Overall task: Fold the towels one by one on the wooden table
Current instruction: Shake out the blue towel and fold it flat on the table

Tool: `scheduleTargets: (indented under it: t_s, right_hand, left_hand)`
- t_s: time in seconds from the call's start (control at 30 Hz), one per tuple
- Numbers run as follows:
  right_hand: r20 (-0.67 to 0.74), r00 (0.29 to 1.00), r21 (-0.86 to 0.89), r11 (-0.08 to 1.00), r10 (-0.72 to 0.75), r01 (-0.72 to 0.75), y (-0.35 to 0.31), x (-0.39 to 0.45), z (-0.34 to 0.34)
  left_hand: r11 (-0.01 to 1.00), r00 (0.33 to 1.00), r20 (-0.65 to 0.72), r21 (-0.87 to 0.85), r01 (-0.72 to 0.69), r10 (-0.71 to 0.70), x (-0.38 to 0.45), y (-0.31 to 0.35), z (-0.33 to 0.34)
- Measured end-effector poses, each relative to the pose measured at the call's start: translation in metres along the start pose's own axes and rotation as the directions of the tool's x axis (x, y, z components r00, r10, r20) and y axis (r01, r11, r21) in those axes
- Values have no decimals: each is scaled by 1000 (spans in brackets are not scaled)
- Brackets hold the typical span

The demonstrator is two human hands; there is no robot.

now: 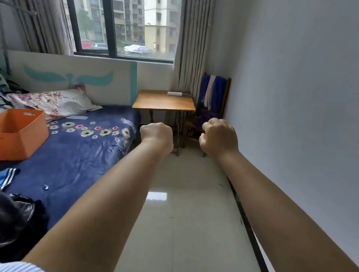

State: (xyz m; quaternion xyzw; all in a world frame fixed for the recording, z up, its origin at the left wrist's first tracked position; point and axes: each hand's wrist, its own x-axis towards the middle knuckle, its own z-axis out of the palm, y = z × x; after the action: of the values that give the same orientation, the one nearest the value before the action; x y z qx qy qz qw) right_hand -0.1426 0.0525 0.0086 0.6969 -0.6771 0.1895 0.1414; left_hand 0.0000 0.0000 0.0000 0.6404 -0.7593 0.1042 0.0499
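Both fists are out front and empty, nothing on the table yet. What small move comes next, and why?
Probably step toward the chair and take one towel from its back. Both the left hand and right hand hold nothing, and the wooden table carries only a white power strip.

This is a bedroom in a home. A bed (74,157) with a navy floral bedspread and a flowered pillow (54,101) runs along the left wall under a curtained window (121,13) that looks out on apartment blocks. A small wooden table (164,102) stands at the bed's head, with a wooden chair (211,108) draped in towels (212,91) in the corner beside it.
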Motion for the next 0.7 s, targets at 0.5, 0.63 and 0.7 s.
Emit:
scheduleTargets:
  t_s: [0.5, 0.63, 0.7]
  right_hand:
    - [113, 990, -37, 996, 89, -85, 78, 270, 178]
    - [81, 995, -6, 998, 56, -56, 118, 363, 219]
    - [80, 996, 9, 999, 51, -52, 138, 412, 239]
  left_hand:
    - [999, 994, 105, -27, -33, 35, 315, -14, 97]
    - [998, 993, 112, -66, -24, 32, 415, -1, 109]
    - [997, 992, 120, -80, -14, 24, 468, 7, 114]
